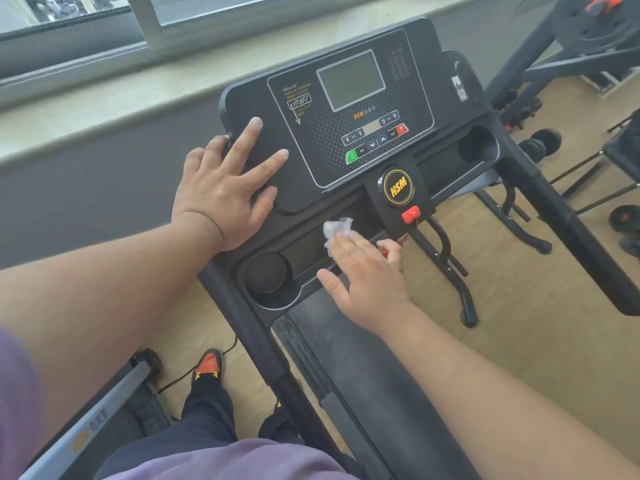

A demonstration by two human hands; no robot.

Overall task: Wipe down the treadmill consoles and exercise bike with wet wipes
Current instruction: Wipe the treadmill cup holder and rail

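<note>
Treadmill console (349, 109) under flat, spread left hand (221, 188); right hand (367, 275), fingers straight, pressing white wet wipe (336, 227) onto its tray.

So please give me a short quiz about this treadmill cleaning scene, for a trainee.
1. True or false: the left hand holds the wet wipe.
2. Which part is being wiped? A) the screen B) the tray below the console C) the belt
3. Fill in: the red safety clip sits just below the round ____ badge.

Key: 1 false, the right hand presses it with flat fingers; 2 B; 3 HSM.
</note>
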